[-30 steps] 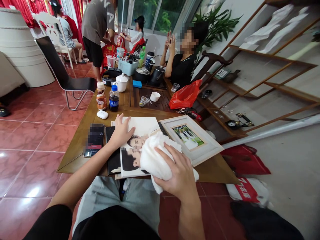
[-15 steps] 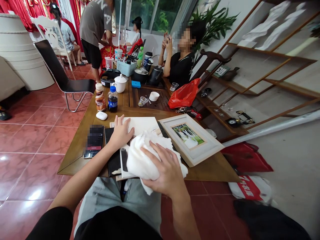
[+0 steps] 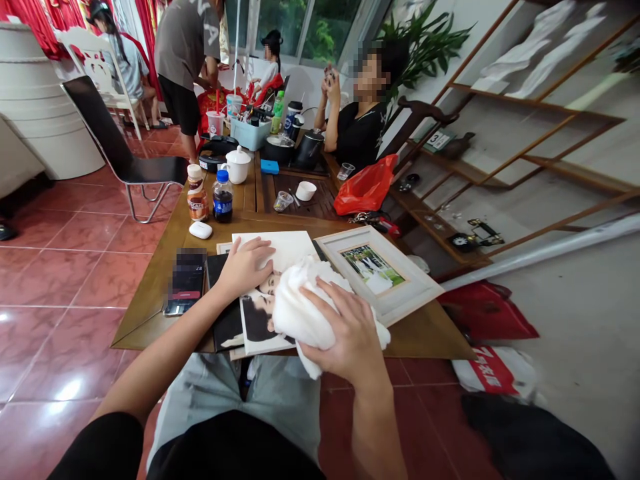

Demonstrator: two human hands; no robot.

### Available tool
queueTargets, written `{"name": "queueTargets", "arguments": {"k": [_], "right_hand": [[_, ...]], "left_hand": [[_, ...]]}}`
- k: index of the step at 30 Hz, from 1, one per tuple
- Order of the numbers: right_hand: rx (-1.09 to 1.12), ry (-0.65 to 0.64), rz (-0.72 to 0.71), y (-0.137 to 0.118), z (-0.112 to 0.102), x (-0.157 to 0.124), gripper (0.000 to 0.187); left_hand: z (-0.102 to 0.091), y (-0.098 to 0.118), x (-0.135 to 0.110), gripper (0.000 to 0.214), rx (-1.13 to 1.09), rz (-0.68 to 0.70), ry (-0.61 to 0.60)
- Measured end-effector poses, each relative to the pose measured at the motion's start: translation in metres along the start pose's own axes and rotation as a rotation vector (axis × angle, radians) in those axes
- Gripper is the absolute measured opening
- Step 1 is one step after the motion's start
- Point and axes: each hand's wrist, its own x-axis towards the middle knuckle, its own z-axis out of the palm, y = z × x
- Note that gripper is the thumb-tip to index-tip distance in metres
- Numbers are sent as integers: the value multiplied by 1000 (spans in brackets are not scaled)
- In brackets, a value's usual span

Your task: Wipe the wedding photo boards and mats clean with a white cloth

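Observation:
My right hand [image 3: 345, 327] is wrapped over a bunched white cloth [image 3: 305, 310], which rests on a white-edged photo print [image 3: 257, 320] at the table's near edge. Part of the print's picture, a dark-haired head, shows left of the cloth; the rest is covered. My left hand [image 3: 249, 263] lies on the print's pale upper part, fingers stretched out, holding nothing. Under the print, a black panel [image 3: 220, 327] sticks out on the left. A pale wooden picture frame [image 3: 425, 291] with a wedding photo lies to the right, close to the cloth.
Left of the prints lie a phone [image 3: 186, 283] and a white earbud case [image 3: 201, 230]. Behind stand a cola bottle [image 3: 223, 198], a brown-labelled bottle [image 3: 197, 195] and a lidded white cup [image 3: 237, 165]. A red plastic bag [image 3: 365, 187] is farther back. A person [image 3: 360, 113] sits across the table.
My right hand and the cloth have moved right across the print, uncovering more of the pictured head. My left hand has shifted slightly right, its fingers lying flatter.

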Motion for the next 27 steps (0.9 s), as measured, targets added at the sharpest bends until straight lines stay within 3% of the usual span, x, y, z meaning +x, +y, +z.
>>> {"name": "queueTargets", "arguments": {"k": [4, 7, 11, 20, 27], "right_hand": [[70, -52, -159, -18, 4, 6, 85], [103, -71, -200, -31, 7, 7, 87], [95, -56, -156, -29, 6, 2, 83], [-45, 15, 83, 10, -4, -14, 65], [34, -21, -86, -21, 3, 3, 78]], "left_hand": [[0, -2, 2, 32, 10, -14, 1], [0, -4, 3, 32, 4, 15, -16], [1, -6, 3, 33, -14, 28, -15], [1, -5, 3, 32, -25, 8, -9], [2, -6, 3, 31, -14, 4, 3]]}}
